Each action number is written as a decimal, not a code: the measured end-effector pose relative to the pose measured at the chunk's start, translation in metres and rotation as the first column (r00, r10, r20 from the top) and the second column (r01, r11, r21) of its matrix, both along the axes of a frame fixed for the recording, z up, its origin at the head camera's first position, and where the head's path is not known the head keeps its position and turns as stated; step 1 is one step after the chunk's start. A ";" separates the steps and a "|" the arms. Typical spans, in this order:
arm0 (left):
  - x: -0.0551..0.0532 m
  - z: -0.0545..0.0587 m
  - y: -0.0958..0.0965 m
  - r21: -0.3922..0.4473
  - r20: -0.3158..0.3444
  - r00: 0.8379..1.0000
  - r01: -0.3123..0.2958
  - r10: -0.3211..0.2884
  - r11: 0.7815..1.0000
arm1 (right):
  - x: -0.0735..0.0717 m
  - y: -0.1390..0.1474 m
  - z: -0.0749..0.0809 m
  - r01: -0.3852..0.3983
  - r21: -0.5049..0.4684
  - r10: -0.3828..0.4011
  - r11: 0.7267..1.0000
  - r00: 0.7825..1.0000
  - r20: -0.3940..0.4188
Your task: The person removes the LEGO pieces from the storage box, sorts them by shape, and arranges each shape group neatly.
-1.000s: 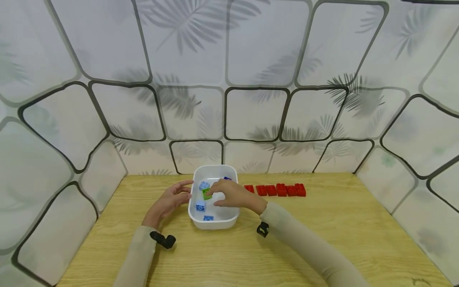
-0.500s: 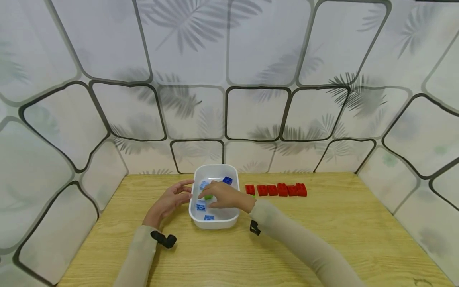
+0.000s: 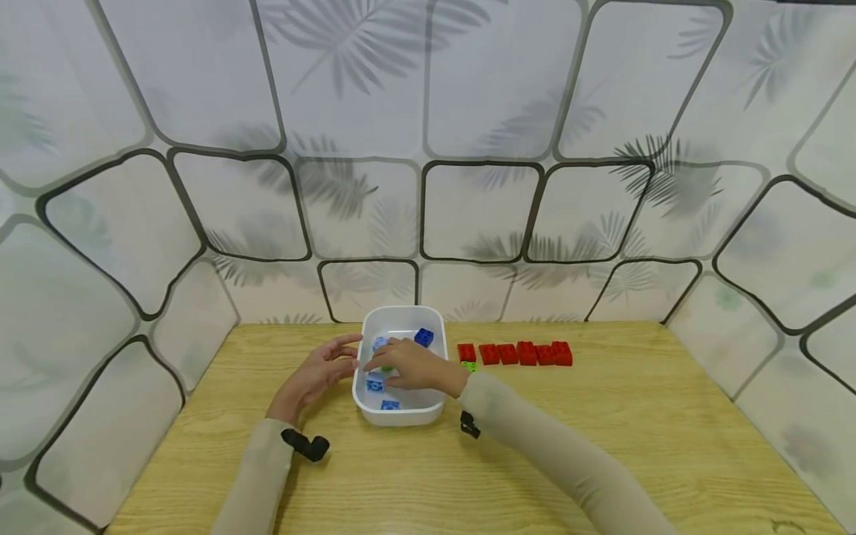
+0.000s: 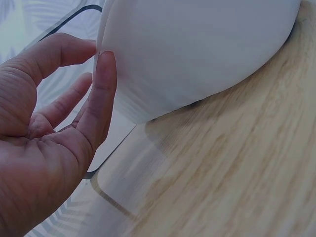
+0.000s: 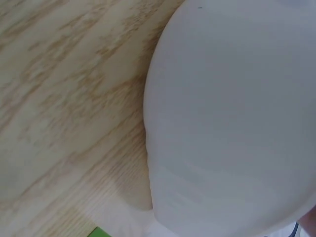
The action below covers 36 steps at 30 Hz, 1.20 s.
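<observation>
My left hand (image 3: 322,371) is at the left side of a white tub (image 3: 399,418), its fingertips touching the wall near the rim. In the left wrist view the fingers (image 4: 101,74) look loosely bent, not wrapped over the rim. My right hand (image 3: 414,364) is inside the tub, thumb and fingers apart, above a green toy brick (image 3: 386,368). That brick is mostly hidden by the hand, so any contact is unclear. Light blue bricks (image 3: 375,383) lie close to the fingers and at the tub's front (image 3: 390,405). A dark blue brick (image 3: 424,337) lies at its back right.
Several red bricks (image 3: 508,354) form a row on the wooden table (image 3: 575,431), right of the tub. Another green brick (image 3: 469,366) sits in front of the leftmost red one. A patterned fabric wall (image 3: 478,290) rises along the table's back.
My right hand has moved left and lower in the tub, over the green brick. The dark blue brick and the green brick on the table have come into view. The left hand keeps its place.
</observation>
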<state>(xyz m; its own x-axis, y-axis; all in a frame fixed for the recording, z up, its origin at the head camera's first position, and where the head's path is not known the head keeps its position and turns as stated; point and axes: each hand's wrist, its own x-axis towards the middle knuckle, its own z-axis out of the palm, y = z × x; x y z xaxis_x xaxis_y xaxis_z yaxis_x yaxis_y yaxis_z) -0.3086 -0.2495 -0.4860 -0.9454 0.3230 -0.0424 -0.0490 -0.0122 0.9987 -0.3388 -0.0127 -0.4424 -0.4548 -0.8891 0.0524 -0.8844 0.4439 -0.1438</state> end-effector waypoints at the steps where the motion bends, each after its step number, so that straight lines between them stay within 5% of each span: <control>1: 0.000 0.000 0.000 -0.003 -0.002 1.000 0.001 -0.001 1.000 | 0.000 -0.001 0.000 0.000 0.001 0.000 1.000 1.000 0.000; 14: 0.000 0.000 -0.001 0.009 0.001 1.000 0.011 -0.011 1.000 | 0.001 -0.003 -0.003 -0.007 0.010 0.007 1.000 1.000 -0.013; 25: 0.002 0.003 0.001 0.004 0.019 1.000 -0.009 0.009 1.000 | 0.009 0.003 -0.003 0.023 -0.036 -0.022 0.999 0.998 0.051; 36: -0.001 0.001 0.002 0.000 0.030 0.999 -0.026 0.026 1.000 | 0.016 0.013 0.001 0.039 -0.132 -0.041 0.990 0.999 -0.012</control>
<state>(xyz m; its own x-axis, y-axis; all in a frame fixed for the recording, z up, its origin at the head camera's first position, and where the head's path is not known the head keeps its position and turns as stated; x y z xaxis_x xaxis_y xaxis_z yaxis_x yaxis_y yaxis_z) -0.3097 -0.2476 -0.4846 -0.9519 0.2981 -0.0704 -0.0782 -0.0145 0.9968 -0.3231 -0.0002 -0.4412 -0.4883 -0.8550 0.1750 -0.8687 0.4571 -0.1906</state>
